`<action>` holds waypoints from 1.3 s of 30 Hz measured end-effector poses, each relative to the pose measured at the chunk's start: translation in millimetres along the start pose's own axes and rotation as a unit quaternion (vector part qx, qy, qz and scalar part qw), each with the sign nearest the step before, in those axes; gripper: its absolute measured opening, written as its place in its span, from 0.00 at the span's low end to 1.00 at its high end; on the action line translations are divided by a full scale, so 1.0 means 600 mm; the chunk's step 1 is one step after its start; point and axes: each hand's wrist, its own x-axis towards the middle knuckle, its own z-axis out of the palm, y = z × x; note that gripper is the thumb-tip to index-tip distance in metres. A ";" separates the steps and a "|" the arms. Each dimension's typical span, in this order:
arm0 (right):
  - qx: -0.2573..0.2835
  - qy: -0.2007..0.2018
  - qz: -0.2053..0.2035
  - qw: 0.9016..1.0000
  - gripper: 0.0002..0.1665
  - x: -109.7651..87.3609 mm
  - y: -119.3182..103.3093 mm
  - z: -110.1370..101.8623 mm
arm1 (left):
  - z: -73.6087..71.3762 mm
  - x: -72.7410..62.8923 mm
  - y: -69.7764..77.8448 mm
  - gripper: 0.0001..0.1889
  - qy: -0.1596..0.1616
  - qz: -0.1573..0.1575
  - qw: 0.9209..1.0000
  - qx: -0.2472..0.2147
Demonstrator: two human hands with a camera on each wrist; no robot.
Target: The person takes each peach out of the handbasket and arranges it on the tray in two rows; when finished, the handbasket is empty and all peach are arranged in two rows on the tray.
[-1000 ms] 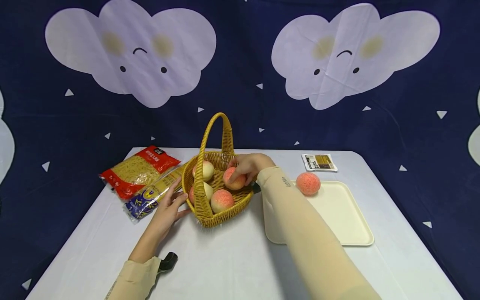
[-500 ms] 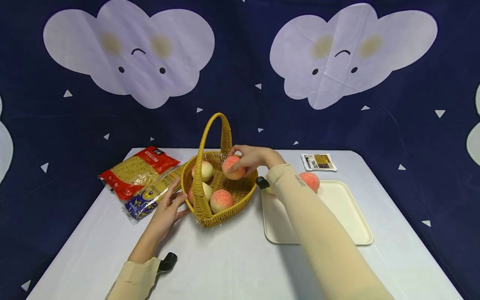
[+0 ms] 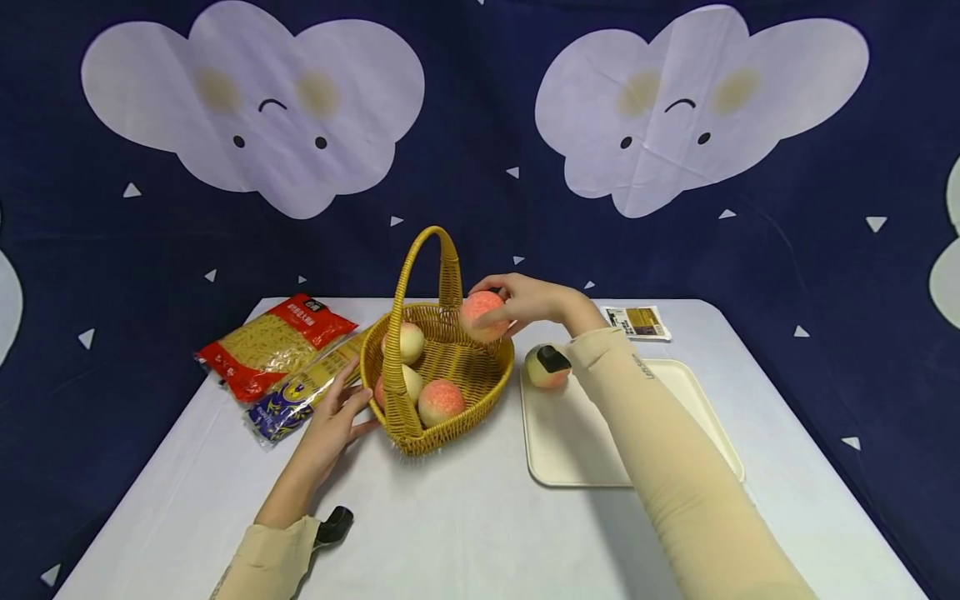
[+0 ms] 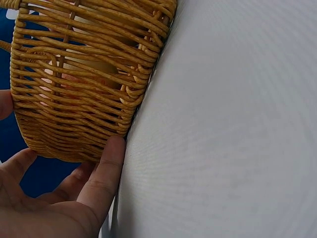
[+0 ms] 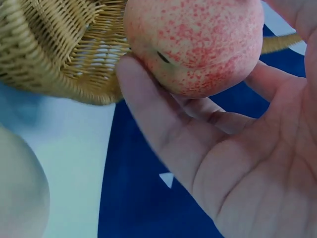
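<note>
My right hand (image 3: 525,302) grips a pink-speckled peach (image 3: 485,317) just above the right rim of the yellow wicker basket (image 3: 487,400). In the right wrist view the peach (image 5: 198,44) lies between the thumb and fingers, apart from the basket (image 5: 34,59). My left hand (image 3: 337,421) rests against the basket's left side, and the left wrist view has its extended fingers (image 4: 104,183) touching the weave (image 4: 84,109) low down near the table. Three peaches lie inside the basket, among them a red-topped peach (image 3: 442,403) at the front; the handle partly covers others.
A cream tray (image 3: 577,450) stands right of the basket, with a peach (image 3: 546,368) at its back left corner; the right forearm hides part of it. A red noodle bag (image 3: 277,342) and a blue-yellow pasta packet (image 3: 296,400) lie left. A small packet (image 3: 641,323) lies behind the tray.
My right hand has lifted the peach out of the basket and shifted it right. The forearm now covers the tray's right peach and uncovers the left one. The left hand stays put.
</note>
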 end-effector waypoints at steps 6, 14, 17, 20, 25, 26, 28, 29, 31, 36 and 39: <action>-0.016 0.037 -0.040 0.998 0.32 -0.028 0.017 -0.021 | 0.000 0.000 0.000 0.35 0.001 0.001 1.000 -0.001; -0.023 0.080 -0.093 0.992 0.31 -0.059 0.047 -0.047 | 0.000 -0.001 -0.002 0.35 0.000 0.004 1.000 0.000; -0.012 0.091 -0.095 0.991 0.31 -0.073 0.055 -0.055 | 0.002 -0.002 -0.003 0.35 0.001 0.011 1.000 -0.002; -0.005 0.102 -0.090 0.991 0.32 -0.088 0.064 -0.062 | 0.002 -0.001 -0.004 0.35 0.001 0.012 1.000 -0.003; 0.012 0.133 -0.069 0.989 0.33 -0.115 0.081 -0.073 | 0.001 -0.002 -0.003 0.35 -0.001 0.015 1.000 -0.004; 0.016 0.139 -0.067 0.988 0.34 -0.120 0.084 -0.075 | 0.001 -0.002 -0.003 0.35 -0.002 0.015 1.000 -0.004; 0.023 0.152 -0.064 0.986 0.34 -0.132 0.091 -0.077 | 0.001 -0.003 -0.002 0.35 -0.002 0.017 1.000 -0.005; 0.025 0.158 -0.065 0.985 0.34 -0.138 0.094 -0.078 | 0.001 -0.002 -0.003 0.35 -0.002 0.017 1.000 -0.005; 0.032 0.170 -0.065 0.983 0.34 -0.148 0.103 -0.081 | 0.001 -0.001 -0.003 0.35 -0.001 0.015 1.000 -0.006; 0.035 0.190 -0.060 0.979 0.35 -0.176 0.125 -0.090 | 0.001 0.000 -0.004 0.34 -0.001 0.013 1.000 -0.009; 0.046 0.203 -0.051 0.977 0.35 -0.191 0.139 -0.094 | 0.001 0.001 -0.004 0.34 -0.002 0.013 1.000 -0.009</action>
